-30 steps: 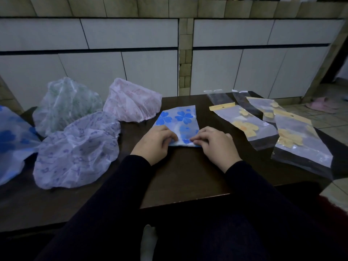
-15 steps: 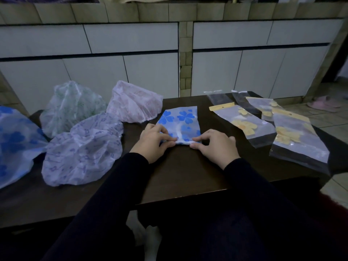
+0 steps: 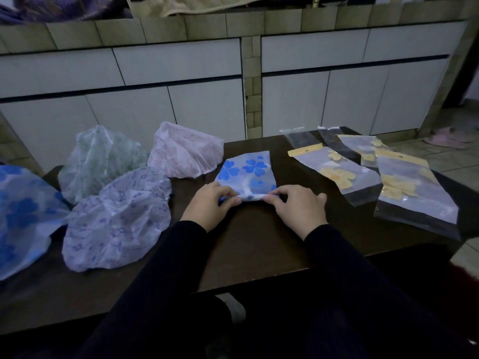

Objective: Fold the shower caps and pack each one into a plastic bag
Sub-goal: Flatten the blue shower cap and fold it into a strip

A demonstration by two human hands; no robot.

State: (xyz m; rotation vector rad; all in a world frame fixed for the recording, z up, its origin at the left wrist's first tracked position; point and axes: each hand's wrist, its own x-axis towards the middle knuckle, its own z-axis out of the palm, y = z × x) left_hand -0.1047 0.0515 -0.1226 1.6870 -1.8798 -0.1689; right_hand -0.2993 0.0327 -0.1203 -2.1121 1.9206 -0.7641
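Observation:
A folded shower cap with blue flowers [image 3: 246, 169] lies flat in the middle of the dark table [image 3: 259, 244]. My left hand [image 3: 210, 206] pinches its near left corner and my right hand [image 3: 298, 206] pinches its near right corner. The near edge is lifted and rolled up between my fingers. To the right lie several clear plastic bags with yellow flowers [image 3: 337, 174], one with a yellow header nearest the cap.
Unfolded caps sit puffed up on the left: a purple-print one [image 3: 116, 218], a pink one [image 3: 185, 151], a green one [image 3: 101, 159] and a blue-flower one [image 3: 20, 213] at the frame edge. White cabinet doors [image 3: 181, 107] stand behind the table.
Both hands have lifted the cap's near edge and turned it up and away from me into a fold. The camera has tilted upward a little.

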